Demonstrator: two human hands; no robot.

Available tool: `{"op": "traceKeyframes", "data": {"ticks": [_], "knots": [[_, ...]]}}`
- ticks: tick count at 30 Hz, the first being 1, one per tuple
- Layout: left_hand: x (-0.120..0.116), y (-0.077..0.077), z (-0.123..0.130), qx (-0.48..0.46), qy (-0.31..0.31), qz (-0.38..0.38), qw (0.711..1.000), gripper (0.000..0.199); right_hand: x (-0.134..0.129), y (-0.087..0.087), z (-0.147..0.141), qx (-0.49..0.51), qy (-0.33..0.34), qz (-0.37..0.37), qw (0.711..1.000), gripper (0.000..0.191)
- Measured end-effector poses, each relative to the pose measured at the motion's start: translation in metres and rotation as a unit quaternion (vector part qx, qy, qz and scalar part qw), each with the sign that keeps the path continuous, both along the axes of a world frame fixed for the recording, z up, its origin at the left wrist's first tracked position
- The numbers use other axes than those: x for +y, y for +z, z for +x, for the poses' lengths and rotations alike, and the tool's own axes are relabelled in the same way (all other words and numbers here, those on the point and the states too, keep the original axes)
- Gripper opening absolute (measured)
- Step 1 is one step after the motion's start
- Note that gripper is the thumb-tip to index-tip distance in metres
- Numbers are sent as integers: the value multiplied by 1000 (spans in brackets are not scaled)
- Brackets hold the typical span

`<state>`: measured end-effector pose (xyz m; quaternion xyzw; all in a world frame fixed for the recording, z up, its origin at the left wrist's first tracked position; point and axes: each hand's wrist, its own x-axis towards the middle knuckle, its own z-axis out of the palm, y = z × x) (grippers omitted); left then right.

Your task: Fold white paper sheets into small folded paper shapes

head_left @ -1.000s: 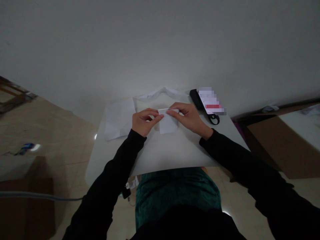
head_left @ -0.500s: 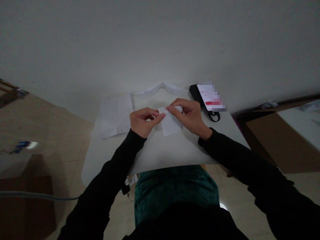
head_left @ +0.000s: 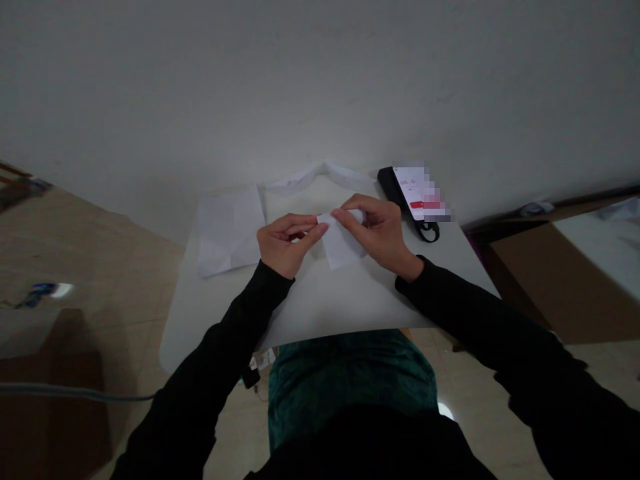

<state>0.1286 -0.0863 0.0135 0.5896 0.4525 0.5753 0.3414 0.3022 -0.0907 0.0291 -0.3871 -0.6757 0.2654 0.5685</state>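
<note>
A small white piece of paper point(head_left: 343, 245) is held above the middle of the white table point(head_left: 310, 307). My left hand point(head_left: 287, 241) pinches its upper left edge between thumb and fingers. On the top edge, my right hand point(head_left: 375, 229) presses its thumb and fingers together, with part of the paper showing behind the thumb. The fold under the fingertips is too small to make out. To the left of my left hand lies a larger creased white sheet point(head_left: 227, 230). A long folded paper strip point(head_left: 300, 178) bends across the table's back edge.
A phone point(head_left: 417, 193) with a lit screen leans on a black case with a strap at the table's back right, close to my right hand. The wall point(head_left: 300, 87) rises directly behind the table. A brown board point(head_left: 570, 280) is to the right, and a cable point(head_left: 75, 392) crosses at lower left.
My left fingers have closed more tightly over the paper's upper left corner. My right hand keeps its pinch in nearly the same place. The view has shifted very slightly.
</note>
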Motion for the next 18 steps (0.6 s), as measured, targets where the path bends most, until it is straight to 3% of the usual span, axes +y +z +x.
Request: {"op": "traceKeyframes", "data": {"ticks": [18], "knots": [[2,-2,1,-27,10,4,1000,24,2,-1,0,-2,0,-26,1000,28]]}}
